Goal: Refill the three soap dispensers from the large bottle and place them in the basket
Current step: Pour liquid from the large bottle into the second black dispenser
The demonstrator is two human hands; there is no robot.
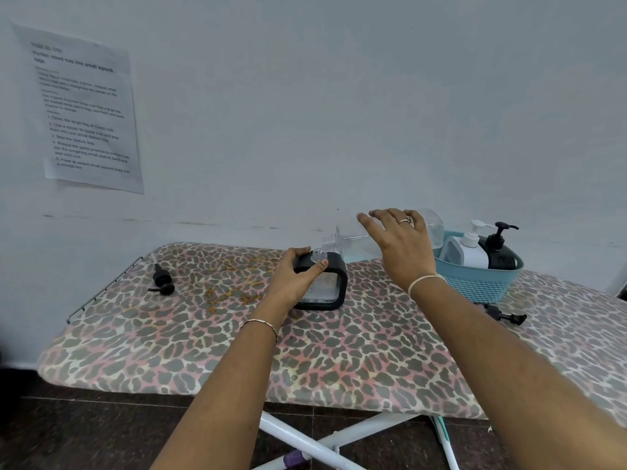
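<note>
A black-framed soap dispenser (334, 283) with a clear body stands pumpless near the board's middle. My left hand (295, 278) grips its left side and top. My right hand (402, 245) holds the large clear bottle (353, 244) tipped on its side, its threaded mouth just above the dispenser's open neck (319, 255). A little bluish liquid lies in the bottle's lower part. In the teal basket (481, 286) at the right stand a white dispenser (470, 251) and a black dispenser (500, 249), both with pumps on.
Everything rests on an ironing board with a leopard-print cover (237, 340) against a white wall. A loose black pump (161, 279) lies at the left, another black pump (507, 315) lies in front of the basket. A printed sheet (84, 110) is taped to the wall.
</note>
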